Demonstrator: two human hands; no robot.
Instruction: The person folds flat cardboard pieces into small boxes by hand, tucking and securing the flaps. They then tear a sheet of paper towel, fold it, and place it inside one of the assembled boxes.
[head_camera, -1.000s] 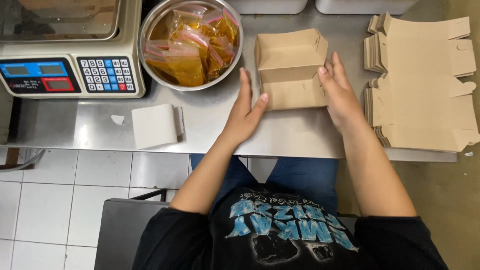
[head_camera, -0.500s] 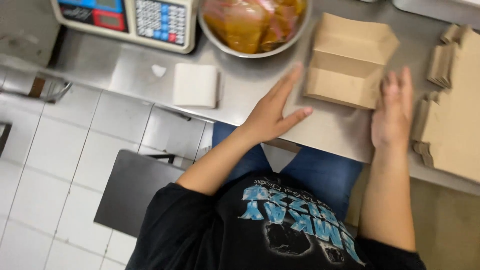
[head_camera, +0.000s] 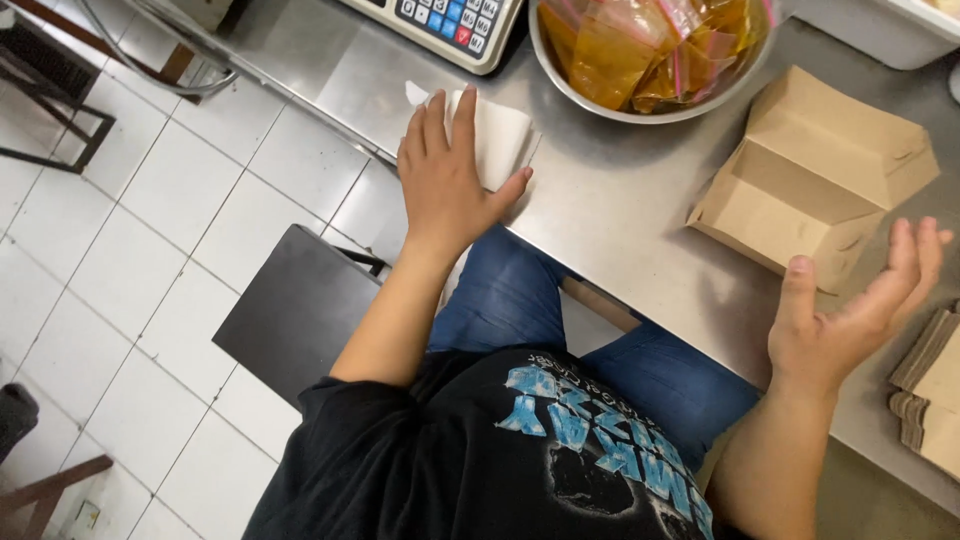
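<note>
White paper stack (head_camera: 500, 140): small, square, flat near the steel surface's edge, partly covered. Brown cardboard box (head_camera: 815, 175): folded, closed, lying skewed farther right on the surface.

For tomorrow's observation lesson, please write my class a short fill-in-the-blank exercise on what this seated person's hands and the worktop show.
1. The left hand lies flat on a small stack of white ____.
2. The round steel bowl holds clear bags of ____ liquid.
3. The folded brown cardboard box lies on the steel counter, nearest the ____ hand.
4. The right hand is open and holds ____.

Missing words: paper; orange-yellow; right; nothing
</note>
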